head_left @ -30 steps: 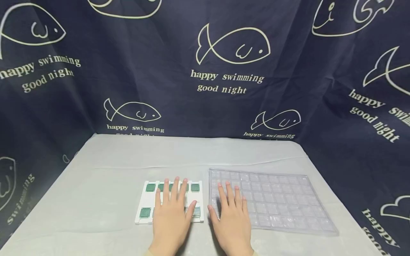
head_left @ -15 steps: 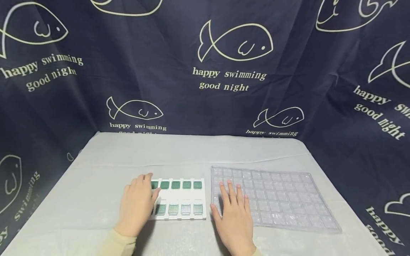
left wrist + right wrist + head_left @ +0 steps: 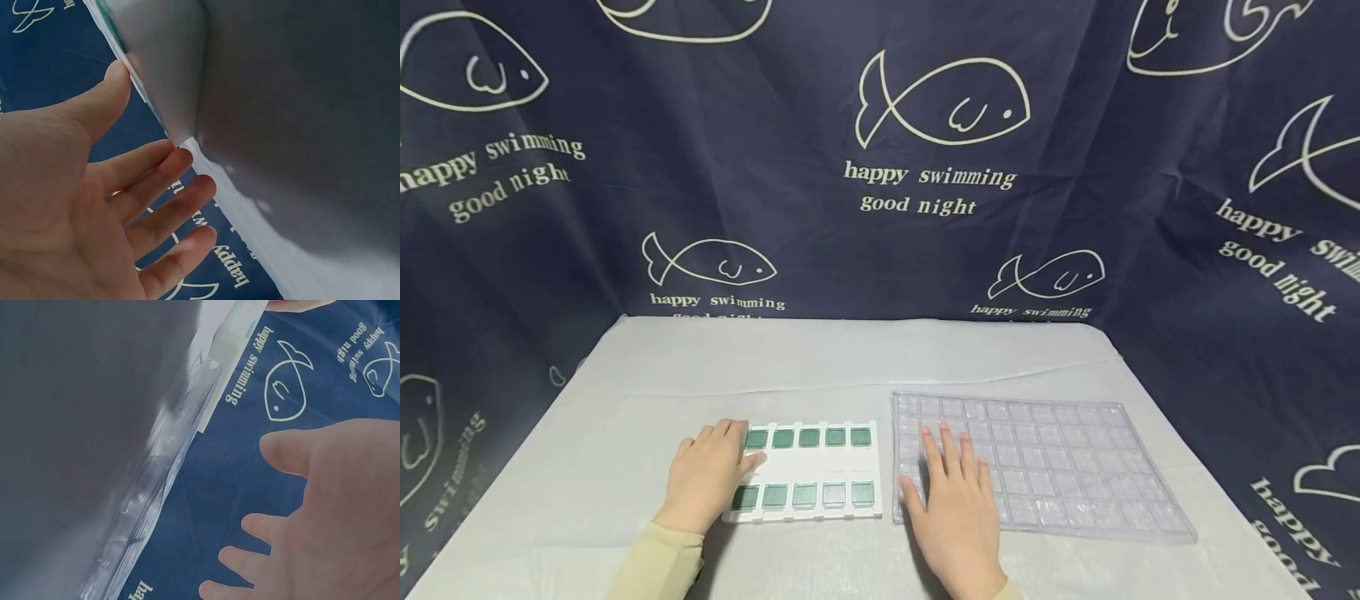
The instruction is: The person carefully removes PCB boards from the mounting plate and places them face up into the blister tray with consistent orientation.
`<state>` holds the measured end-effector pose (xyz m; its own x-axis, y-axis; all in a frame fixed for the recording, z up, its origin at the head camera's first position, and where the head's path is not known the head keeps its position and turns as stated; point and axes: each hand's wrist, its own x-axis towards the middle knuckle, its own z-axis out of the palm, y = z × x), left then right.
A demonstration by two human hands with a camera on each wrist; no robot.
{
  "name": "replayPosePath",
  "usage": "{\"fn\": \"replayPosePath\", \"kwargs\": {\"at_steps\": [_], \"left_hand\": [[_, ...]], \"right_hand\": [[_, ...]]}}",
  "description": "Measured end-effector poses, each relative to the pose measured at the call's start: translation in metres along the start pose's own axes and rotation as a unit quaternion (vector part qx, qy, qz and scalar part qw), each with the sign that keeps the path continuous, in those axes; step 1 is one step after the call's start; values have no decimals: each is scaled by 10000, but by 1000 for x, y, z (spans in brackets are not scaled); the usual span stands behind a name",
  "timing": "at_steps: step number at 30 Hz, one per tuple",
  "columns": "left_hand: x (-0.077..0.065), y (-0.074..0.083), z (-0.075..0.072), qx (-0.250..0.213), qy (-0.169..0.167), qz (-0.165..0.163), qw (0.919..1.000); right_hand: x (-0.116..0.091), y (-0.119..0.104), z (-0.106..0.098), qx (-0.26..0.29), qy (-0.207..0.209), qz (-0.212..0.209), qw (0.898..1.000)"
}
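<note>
A white rack (image 3: 820,461) lies on the table left of centre, carrying two rows of small square green circuit boards (image 3: 809,437). At its left end is my left hand (image 3: 703,475), thumb over the rack's top, covering part of that end. The left wrist view has the thumb (image 3: 117,75) and index fingertip right at the rack's edge, the other fingers loosely extended. To the right lies a clear plastic tray (image 3: 1052,460) divided into many square compartments. My right hand (image 3: 955,508) is spread over its left part; in the right wrist view the fingers show a gap from the tray.
A pale cloth covers the table (image 3: 820,354). Dark blue curtains (image 3: 925,258) with white fish drawings and lettering stand behind it and on both sides. A narrow strip of table separates the rack from the clear tray.
My left hand has moved left, from lying over the middle of the rack to its left end, uncovering most of the boards. The right hand has stayed over the clear tray, shifting slightly.
</note>
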<state>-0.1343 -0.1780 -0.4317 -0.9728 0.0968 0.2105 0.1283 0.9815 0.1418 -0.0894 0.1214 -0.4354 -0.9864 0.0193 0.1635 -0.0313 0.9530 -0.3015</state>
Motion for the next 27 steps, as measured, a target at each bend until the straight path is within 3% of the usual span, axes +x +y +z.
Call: {"fn": "replayPosePath", "kwargs": {"at_steps": [17,27], "left_hand": [[-3,-7,9,-63,359,44,9993],[0,-4,6,-86,593,166,9981]], "right_hand": [[0,-3,2,-8,-60,-218,9997],[14,5,-7,-255,747,-992,9919]]}}
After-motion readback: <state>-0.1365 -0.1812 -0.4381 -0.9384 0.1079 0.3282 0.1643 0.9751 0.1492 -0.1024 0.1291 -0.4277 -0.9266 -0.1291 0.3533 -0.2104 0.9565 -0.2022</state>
